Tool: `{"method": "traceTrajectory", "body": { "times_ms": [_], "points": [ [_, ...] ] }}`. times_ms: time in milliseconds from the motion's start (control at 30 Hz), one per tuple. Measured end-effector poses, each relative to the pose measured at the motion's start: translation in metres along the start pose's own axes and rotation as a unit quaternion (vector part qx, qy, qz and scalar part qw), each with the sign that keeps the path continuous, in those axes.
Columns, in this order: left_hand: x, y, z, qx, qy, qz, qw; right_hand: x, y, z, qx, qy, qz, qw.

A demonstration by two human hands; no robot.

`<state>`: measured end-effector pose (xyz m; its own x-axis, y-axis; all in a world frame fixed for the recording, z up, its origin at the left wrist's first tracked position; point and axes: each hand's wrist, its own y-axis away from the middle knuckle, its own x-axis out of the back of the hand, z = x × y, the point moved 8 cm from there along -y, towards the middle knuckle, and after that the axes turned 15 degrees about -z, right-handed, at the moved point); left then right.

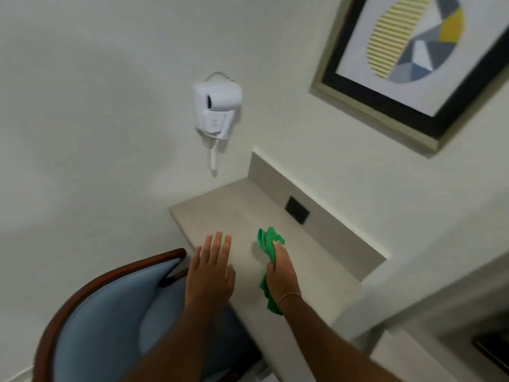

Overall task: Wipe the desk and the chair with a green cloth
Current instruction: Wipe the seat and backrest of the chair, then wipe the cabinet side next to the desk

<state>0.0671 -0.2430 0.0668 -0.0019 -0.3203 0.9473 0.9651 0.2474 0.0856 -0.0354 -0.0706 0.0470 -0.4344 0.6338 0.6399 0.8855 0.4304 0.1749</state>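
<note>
Head view, tilted. The right hand [282, 274] is closing its grip around a bunched green cloth [268, 241]; the fingers are wrapping the fabric, with one wad sticking out beyond the fingertips and another hanging out below the wrist. A thin band is sitting on that wrist. Hand and cloth are lying over the beige counter [234, 210], near its middle; whether the cloth is pressing on the surface cannot be told.

The left hand [210, 271] is lying flat, palm down, fingers straight and close together, grip fully open and holding nothing. It is sitting over the counter's near edge, just beside the right hand, the two not touching.

The chair [115, 312] is standing to the left of the counter: curved dark wooden frame, blue padded back and seat. The left forearm is crossing above its seat.

A low upstand is running along the counter's far side, carrying a dark socket plate [297, 210]. A white wall-mounted hair dryer [217, 106] with a coiled cord is hanging on the wall above the counter's far corner. A framed abstract picture [413, 51] is hanging at upper right. The frame is slightly blurred.
</note>
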Motion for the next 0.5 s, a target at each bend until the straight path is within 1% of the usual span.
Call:
{"method": "traceTrajectory", "body": {
  "times_ms": [67, 233, 333, 433, 500],
  "points": [
    [-0.018, -0.008, 0.046, -0.043, 0.002, -0.027, 0.999, 0.033, 0.021, 0.041, -0.040, -0.023, 0.024, 0.999],
    [-0.081, -0.010, 0.149, -0.129, -0.018, -0.099, 0.987, 0.098, 0.082, 0.148, -0.107, -0.045, 0.071, 0.991],
    [-0.129, -0.002, 0.212, -0.163, -0.046, -0.161, 0.972, 0.132, 0.126, 0.231, -0.184, -0.069, 0.092, 0.976],
    [-0.168, 0.010, 0.250, -0.194, -0.085, -0.213, 0.954, 0.154, 0.167, 0.299, -0.246, -0.111, 0.115, 0.956],
    [-0.192, 0.014, 0.267, -0.196, -0.088, -0.246, 0.945, 0.170, 0.186, 0.339, -0.282, -0.131, 0.133, 0.941]
  ]
}}
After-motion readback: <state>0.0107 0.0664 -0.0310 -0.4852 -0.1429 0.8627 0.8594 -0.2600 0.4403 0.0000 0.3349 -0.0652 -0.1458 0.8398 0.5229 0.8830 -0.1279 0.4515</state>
